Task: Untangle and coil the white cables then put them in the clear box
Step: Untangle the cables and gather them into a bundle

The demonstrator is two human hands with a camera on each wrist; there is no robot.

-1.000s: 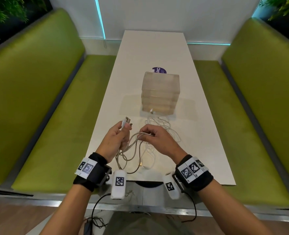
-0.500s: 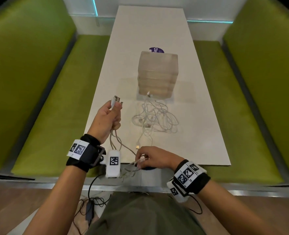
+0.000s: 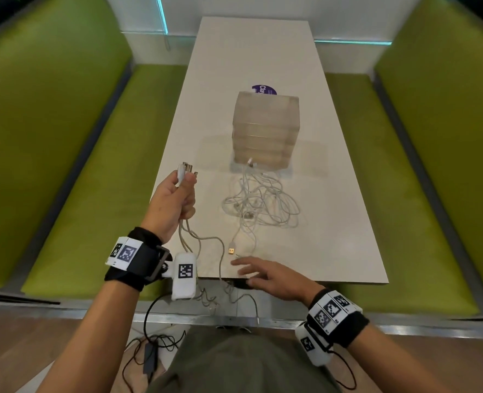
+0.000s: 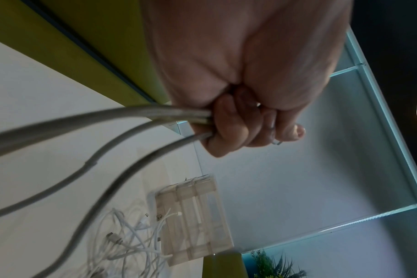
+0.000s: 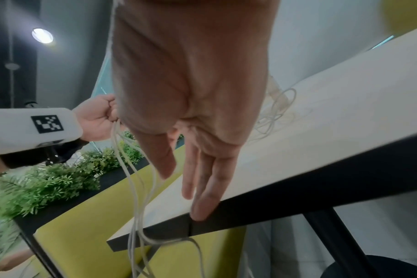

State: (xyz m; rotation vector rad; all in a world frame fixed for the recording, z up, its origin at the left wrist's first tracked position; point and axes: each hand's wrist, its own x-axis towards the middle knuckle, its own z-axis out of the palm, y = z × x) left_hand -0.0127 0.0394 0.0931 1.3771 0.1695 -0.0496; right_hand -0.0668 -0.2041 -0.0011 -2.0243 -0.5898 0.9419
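My left hand (image 3: 177,198) is raised over the table's left edge and grips a bundle of white cables (image 3: 206,239), their plug ends sticking up above the thumb. In the left wrist view the fingers (image 4: 229,127) curl round three strands (image 4: 122,116). The strands hang down past the table's near edge. My right hand (image 3: 265,272) hovers flat with straight fingers over the near edge and holds nothing; its fingertips (image 5: 202,206) are at the rim. A tangled pile of white cables (image 3: 260,204) lies in front of the clear box (image 3: 265,127).
The white table (image 3: 333,236) runs away from me between two green benches (image 3: 98,180). A purple sticker (image 3: 263,89) lies behind the box. A loose gold USB plug (image 3: 231,249) rests near my right hand. Black wires (image 3: 149,355) trail on the floor.
My right hand has let go of the strands it was pulling and has opened flat at the table's near edge. The left hand keeps its grip on the bundle.
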